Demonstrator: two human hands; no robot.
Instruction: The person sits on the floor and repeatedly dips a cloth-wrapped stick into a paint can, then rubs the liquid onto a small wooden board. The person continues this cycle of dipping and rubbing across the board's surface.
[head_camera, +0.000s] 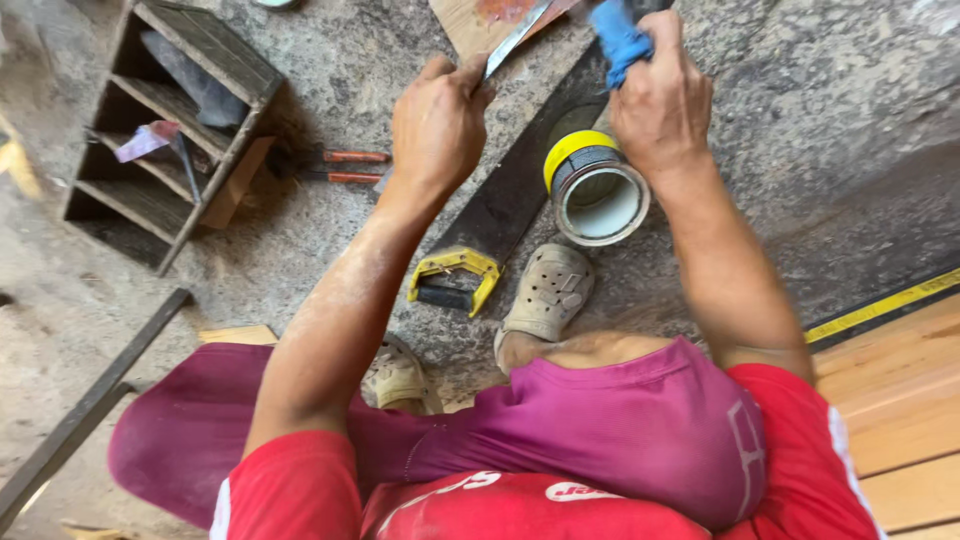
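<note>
My left hand (437, 120) grips a thin metal blade (517, 37) that points up and to the right. My right hand (660, 90) is closed on a crumpled blue cloth (620, 38), pressed against the blade's upper end. Both hands hover over a wooden board with a reddish stain (480, 22) at the top edge. Just below my right hand stands an open round tin with a yellow rim (595, 187). A hand saw with a dark blade (510, 190) and yellow-black handle (452, 278) lies diagonally on the concrete floor beneath my hands.
A dark wooden shelf box (165, 125) holding tools lies at upper left, with red-handled pliers (345, 166) beside it. My feet in beige clogs (548, 292) rest on the floor. Light wooden planks (900, 400) and a yellow measuring tape (880, 305) lie at right. A dark bar (90, 405) crosses lower left.
</note>
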